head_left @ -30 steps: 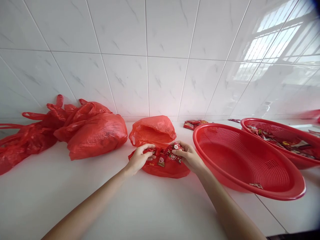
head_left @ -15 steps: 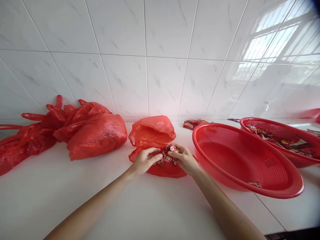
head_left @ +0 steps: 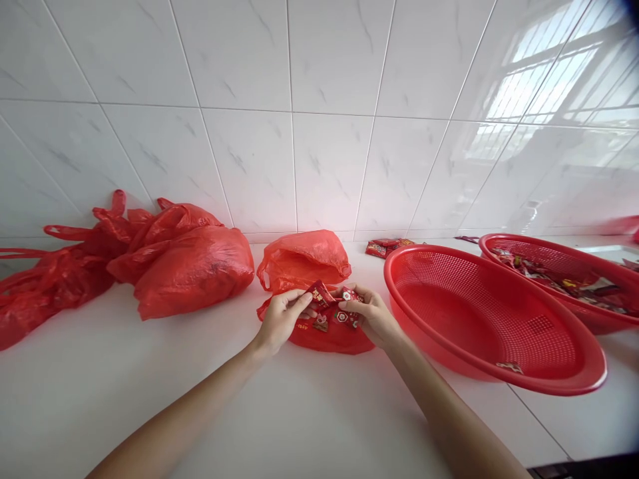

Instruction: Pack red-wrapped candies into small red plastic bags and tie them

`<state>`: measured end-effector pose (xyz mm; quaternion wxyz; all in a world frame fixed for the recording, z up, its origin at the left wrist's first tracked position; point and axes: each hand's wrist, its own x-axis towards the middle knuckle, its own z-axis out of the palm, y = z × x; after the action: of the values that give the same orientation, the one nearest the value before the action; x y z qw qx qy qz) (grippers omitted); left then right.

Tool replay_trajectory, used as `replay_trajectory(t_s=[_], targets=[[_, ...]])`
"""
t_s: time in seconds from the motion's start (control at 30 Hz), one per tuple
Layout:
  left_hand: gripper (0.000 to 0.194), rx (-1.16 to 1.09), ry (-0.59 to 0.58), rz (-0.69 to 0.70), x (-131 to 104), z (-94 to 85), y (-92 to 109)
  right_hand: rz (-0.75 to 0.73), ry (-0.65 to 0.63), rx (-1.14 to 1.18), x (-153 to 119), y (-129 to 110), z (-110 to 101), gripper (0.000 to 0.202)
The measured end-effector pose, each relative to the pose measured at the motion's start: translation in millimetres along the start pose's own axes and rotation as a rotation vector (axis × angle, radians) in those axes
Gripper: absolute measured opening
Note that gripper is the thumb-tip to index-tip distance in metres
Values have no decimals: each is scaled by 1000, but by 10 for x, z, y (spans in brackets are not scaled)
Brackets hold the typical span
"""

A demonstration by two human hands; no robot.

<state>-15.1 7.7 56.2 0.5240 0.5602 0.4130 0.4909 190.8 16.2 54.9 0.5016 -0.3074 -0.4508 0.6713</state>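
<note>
One red packet (head_left: 321, 294) clamped in left hand (head_left: 279, 320), flowered packets (head_left: 348, 294) in right hand (head_left: 378, 319); pinch edges lightly over bag (head_left: 332, 342).

Left hand (head_left: 279, 320) and right hand (head_left: 377, 319) pinching, close together
Thumbs (head_left: 301, 304) oppose bent fingers (head_left: 291, 295); forearms (head_left: 197, 397) slant inward from below.

To my left I see a bulging red plastic bag (head_left: 200, 273) resting on the white tabletop (head_left: 100, 372), with more crumpled red bags (head_left: 64, 283) bunched against it. Ahead of me rises a wall of white, grey-veined tiles (head_left: 244, 159); a few red packets (head_left: 384, 248) lie near its foot. At my far right, a perforated red basket (head_left: 544, 251) holds mixed wrapped pieces (head_left: 574, 285), and the tiles above mirror a barred window (head_left: 524, 86).
</note>
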Motion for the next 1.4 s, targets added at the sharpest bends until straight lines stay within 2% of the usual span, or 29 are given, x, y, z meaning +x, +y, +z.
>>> replay_trajectory(t_s=[0.2,0.4,0.57,0.63,0.73,0.83,0.9,0.97,1.0,1.13,1.2,1.3,1.4], targets=[[28,-39,12,-11,-24,30,18,78,-44,-2,-16,45,52,32],[25,-117,-80,-60,-46,36,71,25,6,-75,-10,65,47,31],[24,-166,-98,-70,-51,29,136,-79,4,-172,-23,45,43,27],[23,-190,-91,-75,-49,31,160,-197,56,-287,-31,47,49,22],[31,-250,-117,-119,-53,38,197,-505,139,-575,-52,62,58,14],[38,-223,-179,-154,-68,48,222,-795,158,-828,-84,81,75,24],[32,-159,-172,-134,-76,52,218,-875,167,-905,-105,84,93,28],[29,-96,-123,-80,-77,48,202,-837,200,-879,-121,66,109,30],[31,-68,-97,-54,-75,42,193,-768,214,-831,-126,48,115,30],[45,61,-45,7,-54,4,176,-309,176,-540,-125,-70,108,23],[45,125,-56,33,-48,-13,168,-168,126,-407,-112,-117,100,23],[41,197,-86,63,-51,-26,138,-110,116,-311,-91,-121,104,26],[40,234,-94,88,-62,-18,103,-109,122,-325,-83,-68,125,26]])
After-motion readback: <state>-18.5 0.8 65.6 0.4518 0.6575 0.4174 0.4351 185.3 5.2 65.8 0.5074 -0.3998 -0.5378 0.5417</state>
